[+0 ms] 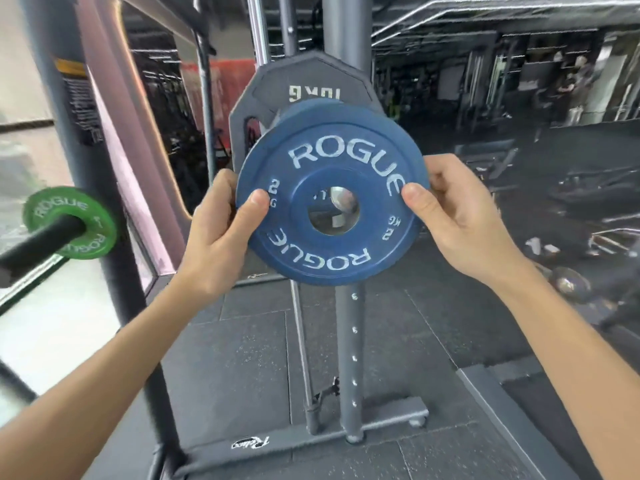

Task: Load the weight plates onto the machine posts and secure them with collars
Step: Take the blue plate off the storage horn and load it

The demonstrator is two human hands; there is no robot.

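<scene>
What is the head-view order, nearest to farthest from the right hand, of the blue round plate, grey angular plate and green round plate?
1. blue round plate: gripped by the right hand.
2. grey angular plate: just behind, upper left.
3. green round plate: far left, on black post.

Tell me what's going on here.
A person holds a blue 2 kg plate by its edges, left hand on one side and right hand on the other, lined up with a post whose chrome end shows through the hole. A grey 10 kg plate sits behind it. A green plate hangs on another post at left. No collar is visible.
</scene>
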